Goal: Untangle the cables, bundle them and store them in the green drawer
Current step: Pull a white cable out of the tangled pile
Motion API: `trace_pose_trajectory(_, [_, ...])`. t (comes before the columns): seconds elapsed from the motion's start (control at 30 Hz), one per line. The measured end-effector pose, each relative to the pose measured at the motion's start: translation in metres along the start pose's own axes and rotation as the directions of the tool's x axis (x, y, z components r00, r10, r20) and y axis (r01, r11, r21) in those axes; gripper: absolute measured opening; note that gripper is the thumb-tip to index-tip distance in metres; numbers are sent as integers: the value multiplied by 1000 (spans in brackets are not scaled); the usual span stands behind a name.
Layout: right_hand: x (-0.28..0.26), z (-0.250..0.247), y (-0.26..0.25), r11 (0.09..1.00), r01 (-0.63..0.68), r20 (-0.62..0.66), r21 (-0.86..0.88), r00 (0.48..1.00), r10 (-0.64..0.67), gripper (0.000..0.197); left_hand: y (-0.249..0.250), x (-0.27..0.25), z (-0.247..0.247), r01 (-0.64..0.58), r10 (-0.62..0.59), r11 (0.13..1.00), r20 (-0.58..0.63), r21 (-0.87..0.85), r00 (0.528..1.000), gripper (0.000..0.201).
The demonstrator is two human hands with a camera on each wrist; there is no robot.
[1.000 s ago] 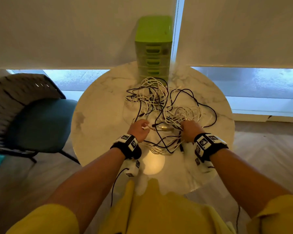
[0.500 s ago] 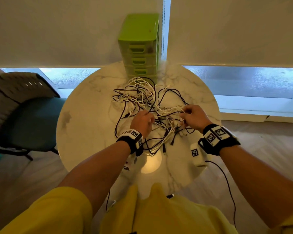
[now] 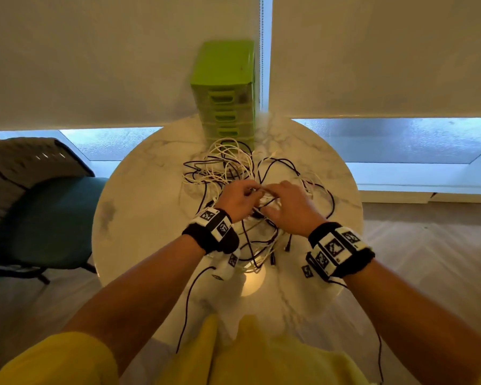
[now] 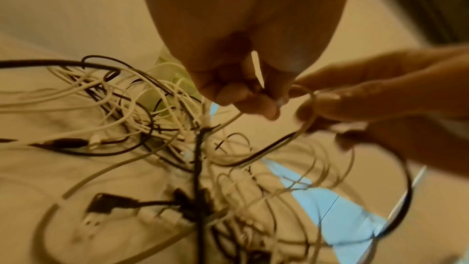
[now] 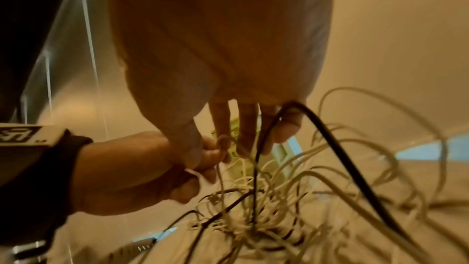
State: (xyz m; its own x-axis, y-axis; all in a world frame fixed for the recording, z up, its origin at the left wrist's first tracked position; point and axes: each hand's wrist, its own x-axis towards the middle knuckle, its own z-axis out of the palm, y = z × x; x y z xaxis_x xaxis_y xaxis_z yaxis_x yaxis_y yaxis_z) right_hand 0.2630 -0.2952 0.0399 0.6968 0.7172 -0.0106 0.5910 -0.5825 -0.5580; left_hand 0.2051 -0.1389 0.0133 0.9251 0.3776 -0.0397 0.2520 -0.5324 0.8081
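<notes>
A tangle of white and black cables (image 3: pixel 228 173) lies in the middle of the round marble table (image 3: pixel 139 218), its far edge touching the green drawer unit (image 3: pixel 224 87) at the table's far side. Both hands meet above the near part of the heap. The left hand (image 3: pixel 238 197) has its fingers curled, pinching a white cable (image 4: pixel 308 107). The right hand (image 3: pixel 288 208) grasps the same loop, with a black cable (image 5: pixel 330 138) draped over its fingers. A teal chair (image 3: pixel 45 218) stands to the left.
</notes>
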Motion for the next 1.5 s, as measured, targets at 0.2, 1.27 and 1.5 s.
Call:
trace_pose_trajectory(0.2, [12,-10,-29,948,6,21,318,1000,-13,17,27,-12,-34,204,-268,737,-2,-644,964,13])
trace_pose_trajectory(1.27, [51,-15,-94,930,74,130,359,983,-128,33,66,-21,-170,57,196,568,203,-821,959,30])
trace_pose_trajectory(1.5, [79,-97,-118,746,187,-185,639,979,-87,21,41,-26,-158,144,162,625,308,-767,937,34])
